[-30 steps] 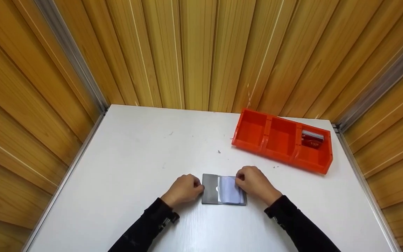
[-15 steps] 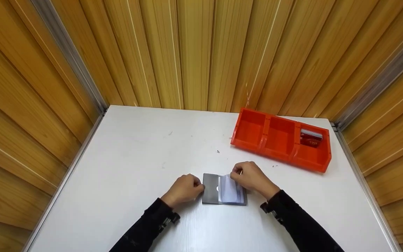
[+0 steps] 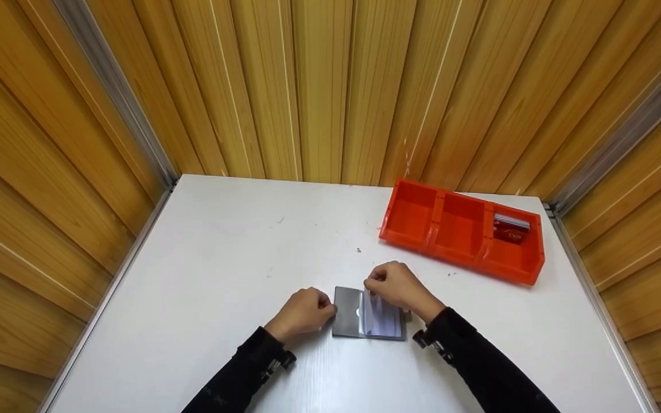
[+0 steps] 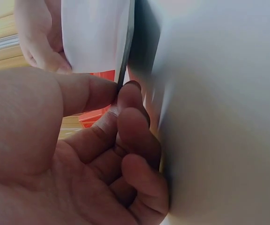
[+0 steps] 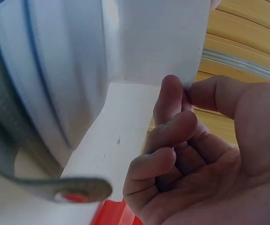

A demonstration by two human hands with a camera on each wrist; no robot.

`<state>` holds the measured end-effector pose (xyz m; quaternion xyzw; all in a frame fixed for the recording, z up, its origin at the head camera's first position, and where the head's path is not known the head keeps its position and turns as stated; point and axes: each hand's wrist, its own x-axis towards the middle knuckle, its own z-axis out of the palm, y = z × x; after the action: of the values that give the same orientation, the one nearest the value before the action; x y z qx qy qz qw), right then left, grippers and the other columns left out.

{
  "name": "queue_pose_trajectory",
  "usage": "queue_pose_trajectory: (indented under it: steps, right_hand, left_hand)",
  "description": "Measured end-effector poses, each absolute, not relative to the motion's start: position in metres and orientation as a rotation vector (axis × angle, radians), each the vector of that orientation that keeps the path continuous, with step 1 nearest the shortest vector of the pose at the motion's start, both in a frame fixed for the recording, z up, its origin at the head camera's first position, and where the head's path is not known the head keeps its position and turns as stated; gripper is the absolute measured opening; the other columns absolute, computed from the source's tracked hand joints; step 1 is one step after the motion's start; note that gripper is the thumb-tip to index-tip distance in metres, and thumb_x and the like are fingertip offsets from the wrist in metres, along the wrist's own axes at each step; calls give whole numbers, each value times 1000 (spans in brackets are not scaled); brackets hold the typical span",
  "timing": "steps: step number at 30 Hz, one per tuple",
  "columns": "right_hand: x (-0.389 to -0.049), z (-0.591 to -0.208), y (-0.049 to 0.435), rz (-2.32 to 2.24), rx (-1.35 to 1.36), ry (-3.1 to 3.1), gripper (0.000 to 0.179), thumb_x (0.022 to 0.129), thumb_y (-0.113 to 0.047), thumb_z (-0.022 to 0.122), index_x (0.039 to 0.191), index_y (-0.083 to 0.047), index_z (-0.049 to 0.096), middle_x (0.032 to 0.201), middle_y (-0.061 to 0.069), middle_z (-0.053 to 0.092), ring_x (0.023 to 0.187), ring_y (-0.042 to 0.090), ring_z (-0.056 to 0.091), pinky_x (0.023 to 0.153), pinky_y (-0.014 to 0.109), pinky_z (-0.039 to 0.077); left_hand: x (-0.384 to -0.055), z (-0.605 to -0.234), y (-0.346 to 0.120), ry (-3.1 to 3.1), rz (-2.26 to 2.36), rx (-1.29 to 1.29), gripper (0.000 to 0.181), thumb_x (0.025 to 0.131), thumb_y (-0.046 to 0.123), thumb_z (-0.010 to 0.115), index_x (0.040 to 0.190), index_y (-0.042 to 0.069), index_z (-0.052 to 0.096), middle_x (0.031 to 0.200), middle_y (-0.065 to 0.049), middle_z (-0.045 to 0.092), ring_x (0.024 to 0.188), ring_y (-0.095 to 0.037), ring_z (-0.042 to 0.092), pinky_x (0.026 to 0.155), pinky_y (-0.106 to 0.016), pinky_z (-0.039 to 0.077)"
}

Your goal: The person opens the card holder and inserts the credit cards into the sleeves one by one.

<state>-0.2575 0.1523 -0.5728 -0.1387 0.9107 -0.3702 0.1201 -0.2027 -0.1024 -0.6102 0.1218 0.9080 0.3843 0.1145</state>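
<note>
A grey card holder lies spread on the white table, with its clear sleeve pages over the right half. My left hand pinches the left cover's edge between thumb and forefinger, as the left wrist view shows. At the top of the pages, my right hand pinches the corner of one sleeve page, which stands lifted from the others. In the right wrist view a strap with a red-centred snap sticks out from the holder's side.
Behind the right hand stands a red three-compartment bin. Its right compartment holds a stack of cards, the front one red. Wood-look panels wall the white table at the back and sides.
My right hand has moved left and slightly away from me, drawing the sleeve page's corner toward the holder's fold. The left hand keeps its hold on the cover.
</note>
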Motion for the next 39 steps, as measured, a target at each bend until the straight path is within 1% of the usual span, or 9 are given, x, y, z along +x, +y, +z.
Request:
queue_pose_trajectory:
  steps: [4, 8, 11, 15, 18, 22, 27, 33, 39]
  right_hand:
    - [-259, -575, 142, -1089, -441, 2661, 19, 93, -20, 71, 81, -9, 82, 72, -6, 72, 70, 10, 59, 67, 28, 46]
    - [-262, -581, 132, -1082, -467, 2670, 16, 90, -19, 73, 79, -11, 83, 72, -7, 72, 70, 9, 58, 67, 27, 45]
    - [-264, -585, 124, -1071, -476, 2668, 17, 90, -18, 73, 75, -13, 81, 69, -9, 70, 66, 8, 55, 64, 26, 43]
    - [-264, -588, 117, -1049, -473, 2645, 23, 93, -22, 73, 71, -16, 80, 64, -11, 67, 60, 6, 54, 59, 24, 40]
    - [-264, -588, 115, -1038, -464, 2635, 30, 97, -29, 73, 70, -16, 79, 62, -12, 66, 61, 6, 53, 59, 23, 39]
    - [-261, -588, 118, -1024, -486, 2666, 40, 101, -29, 71, 62, -17, 70, 58, -13, 55, 59, 7, 49, 59, 24, 37]
    - [-258, -587, 127, -985, -493, 2694, 40, 98, -24, 70, 59, -22, 62, 58, -13, 50, 60, 7, 47, 61, 25, 36]
    - [-254, -581, 137, -937, -533, 2703, 35, 99, -24, 70, 64, -17, 69, 62, -11, 54, 65, 9, 50, 63, 25, 38]
    - [-252, -580, 141, -878, -586, 2699, 22, 95, -21, 77, 74, -15, 79, 70, -9, 66, 70, 11, 56, 67, 28, 44]
  left_hand:
    - [-202, -610, -102, 2671, 1124, 361, 36, 101, 22, 69, 65, 21, 62, 58, 14, 50, 58, -8, 48, 60, -26, 38]
    - [-202, -610, -102, 2663, 1141, 372, 35, 100, 21, 68, 66, 21, 62, 58, 15, 52, 55, -7, 49, 58, -25, 39]
    - [-203, -611, -102, 2664, 1138, 387, 38, 101, 21, 67, 64, 23, 57, 56, 15, 49, 53, -6, 47, 57, -25, 37]
    - [-204, -612, -102, 2668, 1124, 394, 41, 101, 21, 67, 63, 25, 52, 55, 15, 46, 53, -6, 45, 56, -24, 35]
    - [-203, -612, -102, 2672, 1120, 387, 39, 100, 21, 67, 64, 24, 53, 57, 15, 47, 55, -6, 45, 58, -24, 35]
    - [-203, -612, -103, 2682, 1109, 383, 38, 100, 21, 67, 65, 24, 53, 59, 14, 46, 58, -7, 44, 60, -25, 35]
    - [-203, -611, -102, 2686, 1097, 379, 42, 101, 23, 66, 63, 25, 48, 57, 14, 43, 57, -8, 43, 58, -25, 34]
    - [-203, -611, -101, 2665, 1089, 369, 49, 108, 34, 64, 63, 26, 47, 56, 13, 44, 55, -8, 43, 57, -25, 34]
    - [-203, -611, -98, 2674, 1078, 385, 36, 104, 30, 67, 69, 23, 59, 61, 14, 48, 59, -7, 47, 60, -25, 37]
